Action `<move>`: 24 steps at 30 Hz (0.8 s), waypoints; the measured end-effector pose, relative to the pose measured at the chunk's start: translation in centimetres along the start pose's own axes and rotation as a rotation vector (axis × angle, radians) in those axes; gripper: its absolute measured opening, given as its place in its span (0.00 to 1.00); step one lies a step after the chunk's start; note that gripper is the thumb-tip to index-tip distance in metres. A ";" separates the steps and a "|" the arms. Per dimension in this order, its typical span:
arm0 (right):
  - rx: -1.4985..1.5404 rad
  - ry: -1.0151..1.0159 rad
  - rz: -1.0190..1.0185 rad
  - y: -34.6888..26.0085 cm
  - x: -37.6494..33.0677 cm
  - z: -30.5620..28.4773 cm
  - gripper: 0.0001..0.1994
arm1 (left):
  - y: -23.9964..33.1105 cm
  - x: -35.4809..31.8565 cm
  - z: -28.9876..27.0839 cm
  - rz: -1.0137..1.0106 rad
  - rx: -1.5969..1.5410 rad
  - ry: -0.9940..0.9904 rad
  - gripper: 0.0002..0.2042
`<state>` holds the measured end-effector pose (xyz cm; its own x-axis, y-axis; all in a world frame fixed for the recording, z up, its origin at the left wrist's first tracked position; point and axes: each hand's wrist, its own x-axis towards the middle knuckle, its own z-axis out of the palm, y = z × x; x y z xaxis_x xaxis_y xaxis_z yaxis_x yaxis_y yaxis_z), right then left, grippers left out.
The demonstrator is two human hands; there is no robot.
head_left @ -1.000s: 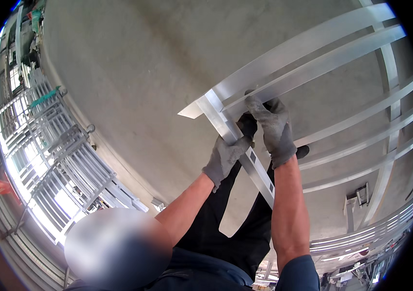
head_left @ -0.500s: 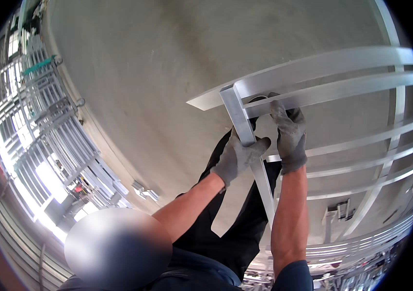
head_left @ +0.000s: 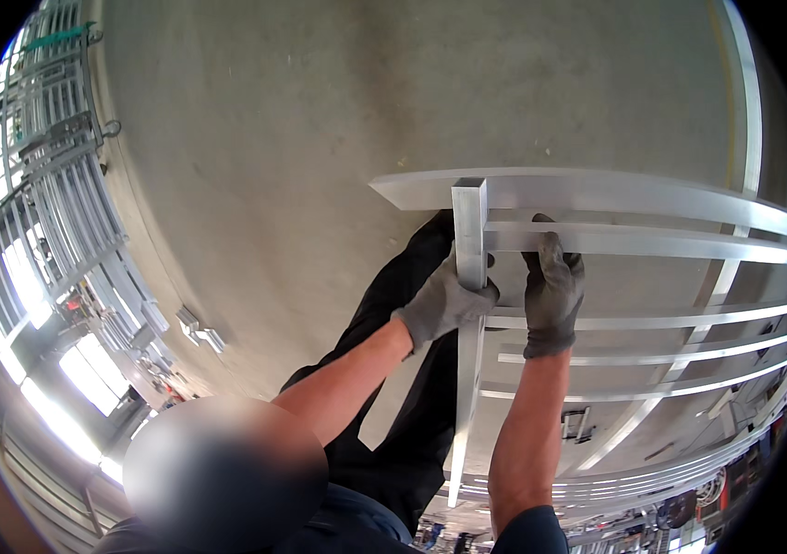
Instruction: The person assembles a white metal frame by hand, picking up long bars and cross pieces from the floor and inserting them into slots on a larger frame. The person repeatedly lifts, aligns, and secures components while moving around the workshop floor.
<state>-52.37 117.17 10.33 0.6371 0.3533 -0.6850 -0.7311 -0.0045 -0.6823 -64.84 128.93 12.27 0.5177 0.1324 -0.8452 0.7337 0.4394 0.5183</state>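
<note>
Both of my hands wear grey work gloves. My left hand [head_left: 449, 297] is closed around a square silver metal post [head_left: 470, 217], its thumb lying across the post. My right hand [head_left: 553, 295] is closed on a narrow metal rail [head_left: 652, 242], with fingertips showing above it and the thumb in front. That rail's left end meets the post. Behind the post runs a wider flat metal bar [head_left: 597, 192] with a slanted left end. Lower down, several thinner rails [head_left: 652, 317] extend right from near the post; one end shows a small gap from it.
A long metal bar [head_left: 721, 282] crosses under the rails on the right. Racks of metal tubing [head_left: 42, 175] stand at the left on the concrete floor [head_left: 255, 138]. Small metal brackets [head_left: 199, 330] lie near them. More long bars [head_left: 634, 482] lie at the lower right.
The post now stands straighter in view, and the rails slope down to the right instead of up. Both hands keep their grips. The whole view has turned, shifting the racks leftward and up.
</note>
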 end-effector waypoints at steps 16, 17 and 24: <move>-0.038 -0.028 0.023 -1.1 0.4 0.4 0.24 | 2.7 -0.2 1.8 -0.057 -0.212 0.232 0.16; -0.022 -0.016 0.026 -1.0 0.4 0.7 0.24 | 2.5 -0.2 1.7 -0.051 -0.282 0.201 0.16; 0.125 -0.201 0.051 -0.4 0.7 -0.6 0.30 | 0.6 0.8 1.5 0.016 -0.501 0.087 0.16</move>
<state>-51.41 116.88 9.96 0.5459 0.5350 -0.6448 -0.7938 0.0840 -0.6023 -63.34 127.95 12.14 0.4730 0.2072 -0.8564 0.4136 0.8061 0.4234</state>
